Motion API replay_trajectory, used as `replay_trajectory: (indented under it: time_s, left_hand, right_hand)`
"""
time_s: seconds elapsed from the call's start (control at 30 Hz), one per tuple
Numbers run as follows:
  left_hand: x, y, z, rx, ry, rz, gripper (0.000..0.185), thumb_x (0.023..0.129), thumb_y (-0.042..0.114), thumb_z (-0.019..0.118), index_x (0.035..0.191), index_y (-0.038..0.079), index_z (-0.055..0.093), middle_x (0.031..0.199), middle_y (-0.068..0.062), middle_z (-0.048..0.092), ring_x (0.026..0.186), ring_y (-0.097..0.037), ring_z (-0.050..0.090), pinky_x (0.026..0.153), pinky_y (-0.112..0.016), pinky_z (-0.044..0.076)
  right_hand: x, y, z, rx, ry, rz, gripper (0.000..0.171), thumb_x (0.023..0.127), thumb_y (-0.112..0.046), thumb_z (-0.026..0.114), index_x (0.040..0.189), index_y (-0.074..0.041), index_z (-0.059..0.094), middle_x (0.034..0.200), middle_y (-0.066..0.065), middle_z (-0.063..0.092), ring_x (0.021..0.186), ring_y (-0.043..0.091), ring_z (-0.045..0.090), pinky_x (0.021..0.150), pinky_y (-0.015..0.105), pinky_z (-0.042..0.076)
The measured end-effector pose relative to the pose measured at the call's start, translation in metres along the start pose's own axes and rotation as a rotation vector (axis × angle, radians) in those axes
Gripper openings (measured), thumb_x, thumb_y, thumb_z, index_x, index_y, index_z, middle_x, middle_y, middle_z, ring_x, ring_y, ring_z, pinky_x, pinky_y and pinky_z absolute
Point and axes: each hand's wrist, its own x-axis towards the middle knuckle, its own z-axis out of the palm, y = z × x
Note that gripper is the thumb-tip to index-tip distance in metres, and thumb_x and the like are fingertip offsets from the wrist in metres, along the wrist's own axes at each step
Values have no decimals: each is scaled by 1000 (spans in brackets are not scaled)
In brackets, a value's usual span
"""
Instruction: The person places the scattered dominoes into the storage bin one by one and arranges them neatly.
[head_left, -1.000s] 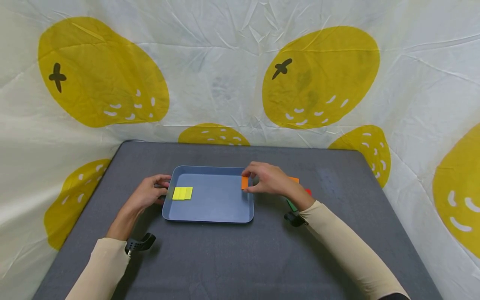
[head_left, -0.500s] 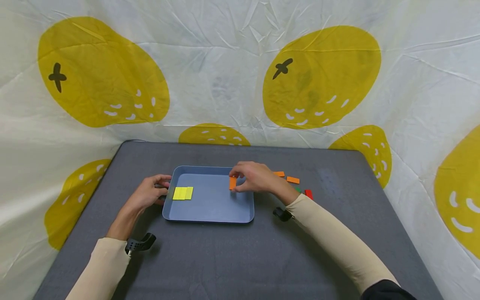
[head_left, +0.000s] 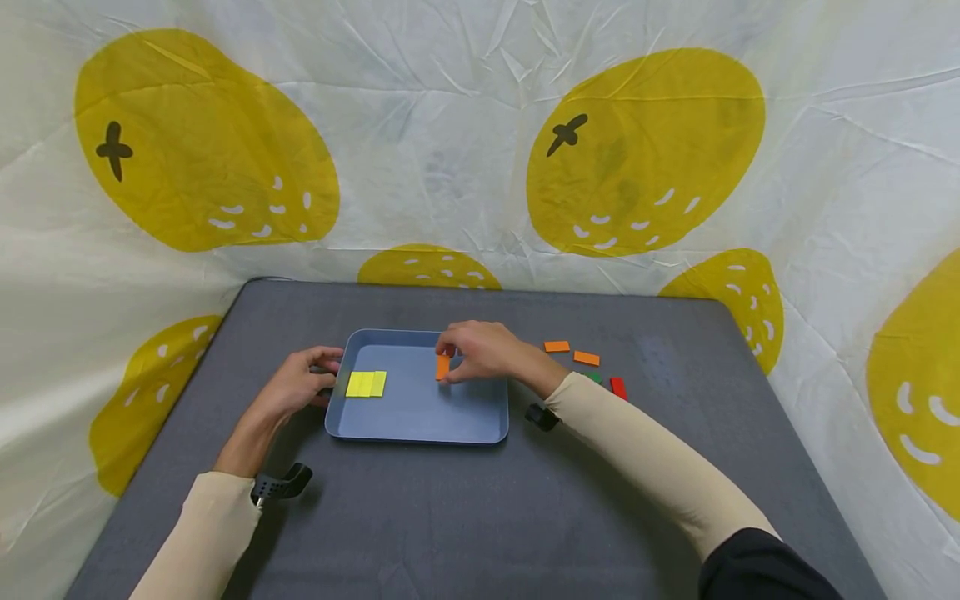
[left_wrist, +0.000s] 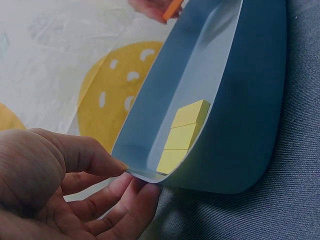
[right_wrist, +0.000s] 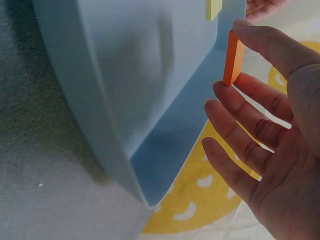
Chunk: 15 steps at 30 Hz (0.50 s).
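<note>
A blue-grey tray (head_left: 420, 427) lies on the table, with several yellow blocks (head_left: 366, 384) side by side at its left end. My left hand (head_left: 296, 385) pinches the tray's left rim, thumb over the edge and fingers outside, as the left wrist view shows. Above the middle of the tray, my right hand (head_left: 483, 350) holds an orange block (right_wrist: 234, 59) by its two ends, between thumb and fingertips. The block looks upright and apart from the tray floor. In the left wrist view the yellow blocks (left_wrist: 182, 132) form a row by the tray wall.
Right of the tray lie two loose orange blocks (head_left: 587, 358), a red block (head_left: 618, 388) and a green block (head_left: 593, 377) partly hidden by the right arm. A white cloth with yellow fruit prints (head_left: 435, 167) hangs behind the grey table (head_left: 450, 517).
My right hand has carried the orange block leftward from the tray's right edge to over its middle. Loose blocks at the right have come into view. The left hand stays on the rim.
</note>
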Motion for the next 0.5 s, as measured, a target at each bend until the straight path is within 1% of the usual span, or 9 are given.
replay_trajectory:
  time_s: [0.23,0.5]
  left_hand:
    - [0,1,0,3,-1,3,52,100,1,53,150,-3,41,134,-30,48,114,-41,55,79,-46,61]
    - [-1,0,1,16,4,5,51,100,1,52,150,-3,42,134,-30,49,115,-41,55,78,-46,61]
  right_hand:
    - [19,-12,4,-83,-46,-39,42,87,-45,78,118,-19,70,111,-1,65,99,14,60,80,34,54]
    - [38,-23,12,-83,-92,-61,43,87,-44,78,120,-17,70,113,0,66,98,13,58,79,30,52]
